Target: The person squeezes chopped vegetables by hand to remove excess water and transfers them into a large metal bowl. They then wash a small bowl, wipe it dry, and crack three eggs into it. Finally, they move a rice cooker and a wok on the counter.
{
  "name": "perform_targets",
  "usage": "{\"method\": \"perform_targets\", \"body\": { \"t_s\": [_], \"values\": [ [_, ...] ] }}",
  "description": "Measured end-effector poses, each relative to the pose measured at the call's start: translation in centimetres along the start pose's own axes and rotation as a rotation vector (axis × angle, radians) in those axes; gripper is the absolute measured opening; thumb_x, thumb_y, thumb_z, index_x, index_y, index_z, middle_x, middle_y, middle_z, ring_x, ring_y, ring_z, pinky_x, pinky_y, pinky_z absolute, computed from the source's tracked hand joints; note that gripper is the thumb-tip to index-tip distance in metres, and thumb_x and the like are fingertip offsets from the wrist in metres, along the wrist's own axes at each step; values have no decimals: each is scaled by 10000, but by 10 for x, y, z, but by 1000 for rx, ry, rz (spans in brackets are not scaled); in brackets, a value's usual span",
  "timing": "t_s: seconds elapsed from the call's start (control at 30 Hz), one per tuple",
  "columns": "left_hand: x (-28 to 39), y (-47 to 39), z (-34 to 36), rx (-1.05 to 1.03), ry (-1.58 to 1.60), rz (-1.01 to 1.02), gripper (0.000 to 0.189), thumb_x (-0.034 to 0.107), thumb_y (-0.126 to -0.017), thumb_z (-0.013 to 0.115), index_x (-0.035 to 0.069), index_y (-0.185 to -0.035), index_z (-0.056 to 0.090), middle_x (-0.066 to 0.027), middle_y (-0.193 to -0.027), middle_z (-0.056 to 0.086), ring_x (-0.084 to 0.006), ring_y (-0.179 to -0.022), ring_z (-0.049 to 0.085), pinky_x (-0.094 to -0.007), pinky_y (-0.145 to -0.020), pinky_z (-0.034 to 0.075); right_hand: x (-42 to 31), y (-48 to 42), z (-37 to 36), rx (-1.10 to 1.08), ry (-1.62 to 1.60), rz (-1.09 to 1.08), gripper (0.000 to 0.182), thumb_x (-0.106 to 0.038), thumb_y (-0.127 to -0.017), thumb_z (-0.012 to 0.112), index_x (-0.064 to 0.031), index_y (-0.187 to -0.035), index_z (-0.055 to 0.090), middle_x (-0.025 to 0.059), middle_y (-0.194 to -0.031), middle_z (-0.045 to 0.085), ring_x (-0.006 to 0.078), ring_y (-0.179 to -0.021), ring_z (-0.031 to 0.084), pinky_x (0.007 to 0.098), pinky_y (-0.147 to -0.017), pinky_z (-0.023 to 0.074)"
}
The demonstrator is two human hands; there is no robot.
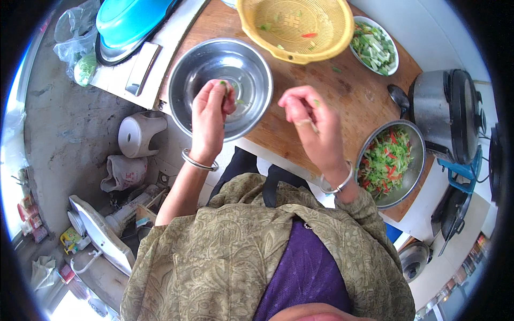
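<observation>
My left hand [215, 106] is over a steel basin [182, 88], its fingers curled together with green bits on them; whether they hold anything I cannot tell. The basin has a few green scraps inside. To its right my right hand [313, 116] hovers over the wooden board [277, 136], fingers bent, with vegetable shreds stuck to the skin. A yellow plastic colander [277, 50] with a few green and red scraps stands beyond both hands. At the right, a metal bowl [419, 164] holds shredded green and red vegetables [387, 160].
A white bowl of chopped greens [373, 48] sits at the back right. Near it are a dark ladle [398, 96] and an electric cooker [431, 108]. A blue basin [124, 24] and a cleaver [143, 68] lie left. A plastic stool [138, 134] stands below.
</observation>
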State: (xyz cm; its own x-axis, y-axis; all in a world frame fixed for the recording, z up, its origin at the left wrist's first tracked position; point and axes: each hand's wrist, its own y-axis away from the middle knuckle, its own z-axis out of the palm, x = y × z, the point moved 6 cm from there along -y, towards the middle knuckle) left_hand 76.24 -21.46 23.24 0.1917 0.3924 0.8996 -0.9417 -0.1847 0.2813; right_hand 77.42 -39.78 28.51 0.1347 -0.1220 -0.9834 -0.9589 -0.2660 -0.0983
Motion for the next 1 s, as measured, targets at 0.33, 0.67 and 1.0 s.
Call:
{"method": "perform_targets", "body": {
  "t_s": [0.33, 0.67, 1.0],
  "values": [
    [5, -46, -53, -113, 302, -308, 145, 166, -941, 418, 76, -874, 511, 14, -741, 433, -78, -631, 360, -225, -596, 325, 9, -57, -1, 337, 5, -19, 124, -98, -937, 504, 5, -958, 569, 42, -879, 624, 66, -741, 540, 207, -671, 453],
    [-11, -67, 10, -270, 188, -433, 397, 337, -979, 379, 125, -646, 337, 38, -562, 287, -79, -489, 220, -247, -460, 184, 57, -120, -118, 458, 926, 257, 499, -453, -806, 646, -47, -1075, 540, 98, -706, 653, 278, -631, 647, 378, -583, 503],
    [-14, -78, 19, -286, -78, -336, 368, 364, -966, 452, 103, -705, 463, 58, -609, 392, -29, -517, 271, -199, -471, 214, 106, -153, -121, 286, 1021, 196, 400, -338, -818, 641, -7, -1020, 544, 158, -711, 654, 315, -700, 657, 420, -646, 515]
  ]
}}
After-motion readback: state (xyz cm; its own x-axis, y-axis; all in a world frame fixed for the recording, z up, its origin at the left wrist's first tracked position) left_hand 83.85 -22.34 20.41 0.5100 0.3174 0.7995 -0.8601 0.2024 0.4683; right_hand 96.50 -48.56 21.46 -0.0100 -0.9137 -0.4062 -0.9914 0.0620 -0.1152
